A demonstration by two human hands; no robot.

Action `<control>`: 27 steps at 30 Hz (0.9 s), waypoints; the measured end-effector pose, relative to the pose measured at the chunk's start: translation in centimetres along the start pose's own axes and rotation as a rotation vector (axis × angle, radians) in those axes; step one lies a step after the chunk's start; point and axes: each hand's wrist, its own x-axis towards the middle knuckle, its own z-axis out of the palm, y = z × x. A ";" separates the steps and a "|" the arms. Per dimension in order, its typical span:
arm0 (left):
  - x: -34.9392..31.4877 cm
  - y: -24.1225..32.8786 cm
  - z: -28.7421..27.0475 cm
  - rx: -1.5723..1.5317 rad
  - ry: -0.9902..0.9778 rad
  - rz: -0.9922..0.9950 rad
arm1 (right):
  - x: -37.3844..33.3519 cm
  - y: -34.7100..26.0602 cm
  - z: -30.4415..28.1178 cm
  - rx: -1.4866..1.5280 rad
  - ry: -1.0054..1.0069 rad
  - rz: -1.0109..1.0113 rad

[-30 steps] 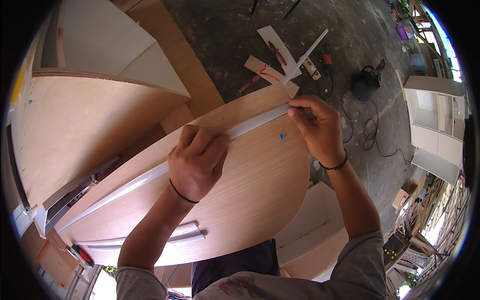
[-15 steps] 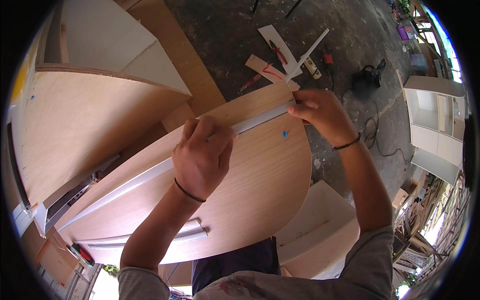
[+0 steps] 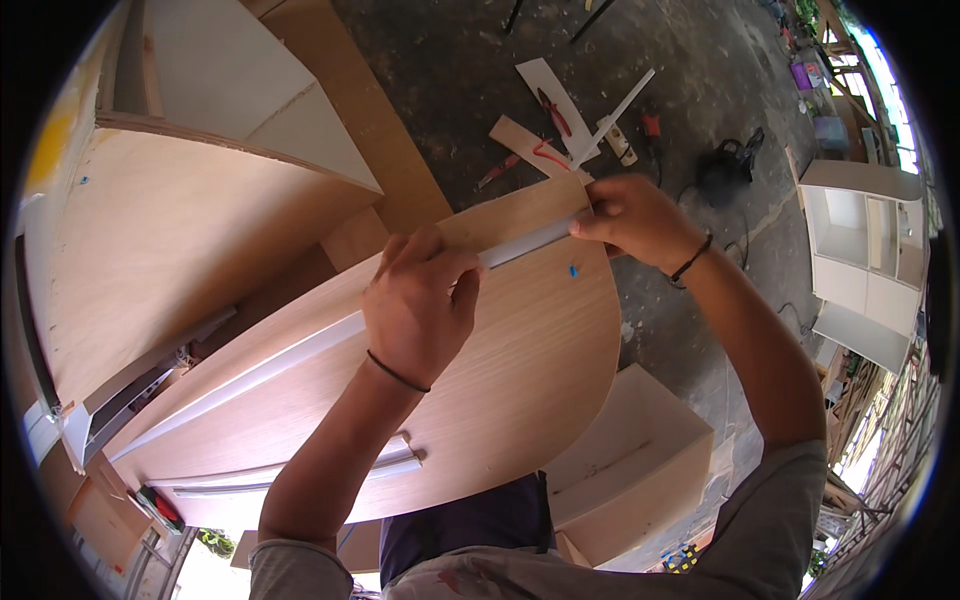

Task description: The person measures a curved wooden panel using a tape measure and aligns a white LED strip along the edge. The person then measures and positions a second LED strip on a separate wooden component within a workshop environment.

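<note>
A long, pale, flat strip (image 3: 528, 243) lies across a light wood-grain panel (image 3: 530, 360) with a rounded right end. My left hand (image 3: 415, 305) is closed over the strip near its middle, with thumb and fingertips pinching its edges. At the panel's right edge, my right hand (image 3: 645, 222) grips the strip's end: the thumb presses on top, and the other fingers go out of sight past the edge. A small blue mark (image 3: 573, 271) shows on the panel below the strip. Nearer me, two slim metal rails (image 3: 400, 466) lie on the panel, partly behind my left forearm.
Beyond the panel, red-handled pliers (image 3: 555, 112), board offcuts (image 3: 540, 75) and a thin white strip (image 3: 625, 105) lie on the dark concrete floor (image 3: 430, 90). A large plywood cabinet (image 3: 200, 210) stands close on the left. White cabinets (image 3: 865, 270) are at the far right.
My left hand has shifted slightly right along the strip. My right hand still holds the end, its wrist and forearm a little farther right. The whole view has moved slightly.
</note>
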 end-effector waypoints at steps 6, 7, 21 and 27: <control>0.0 0.1 0.0 -0.010 -0.002 -0.016 | 0.4 -0.2 -0.2 -0.025 -0.065 0.012; 0.0 0.1 -0.1 -0.008 -0.010 -0.018 | 0.4 -0.2 -0.2 -0.114 -0.064 -0.011; -0.2 -0.3 0.4 0.001 0.001 -0.056 | 1.5 -0.2 1.6 -0.365 0.049 -0.048; -0.1 -0.3 0.7 -0.010 0.000 -0.051 | 0.7 -0.3 2.2 -0.224 0.041 -0.037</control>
